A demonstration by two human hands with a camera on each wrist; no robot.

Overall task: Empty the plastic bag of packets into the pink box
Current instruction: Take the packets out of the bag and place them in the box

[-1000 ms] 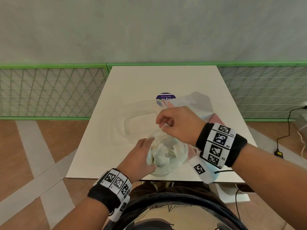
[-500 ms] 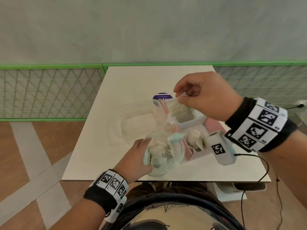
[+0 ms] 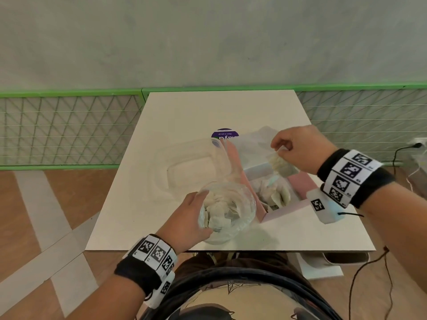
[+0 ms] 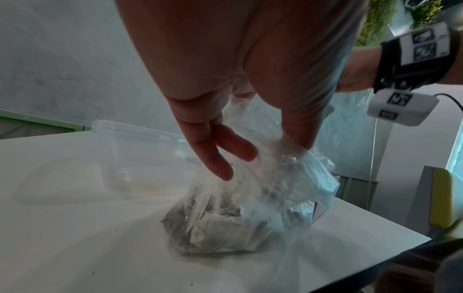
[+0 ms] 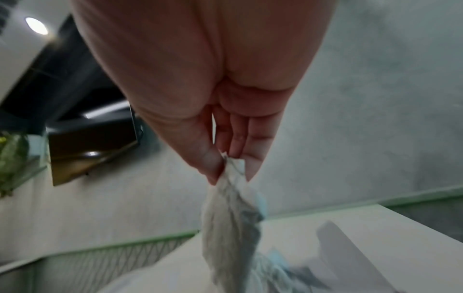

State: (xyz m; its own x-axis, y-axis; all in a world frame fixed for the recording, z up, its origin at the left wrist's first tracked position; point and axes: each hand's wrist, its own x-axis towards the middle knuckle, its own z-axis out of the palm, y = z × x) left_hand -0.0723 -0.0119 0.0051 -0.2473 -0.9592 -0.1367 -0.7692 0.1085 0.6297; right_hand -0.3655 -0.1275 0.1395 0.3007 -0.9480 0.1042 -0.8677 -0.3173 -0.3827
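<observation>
A clear plastic bag [image 3: 227, 211] with several pale packets inside sits near the table's front edge. My left hand [image 3: 196, 218] grips the bag's left rim and holds it open; in the left wrist view the fingers [image 4: 220, 158] pinch the crumpled plastic bag [image 4: 250, 208]. To its right stands the pink box [image 3: 298, 183], lid up, with several packets inside. My right hand [image 3: 283, 147] pinches one packet [image 3: 280, 166] by its top corner above the box's far end. In the right wrist view the packet [image 5: 230, 214] hangs from thumb and fingertips.
A clear plastic container [image 3: 191, 167] and its lid lie on the white table [image 3: 161, 227] left of the box. A purple round sticker [image 3: 225, 134] shows behind the box. A green mesh fence [image 3: 69, 128] runs behind the table. Cables trail at the right.
My right hand drew a packet out of the bag, lifted it up and right, and has since lowered it over the pink box. The left hand kept its hold on the bag.
</observation>
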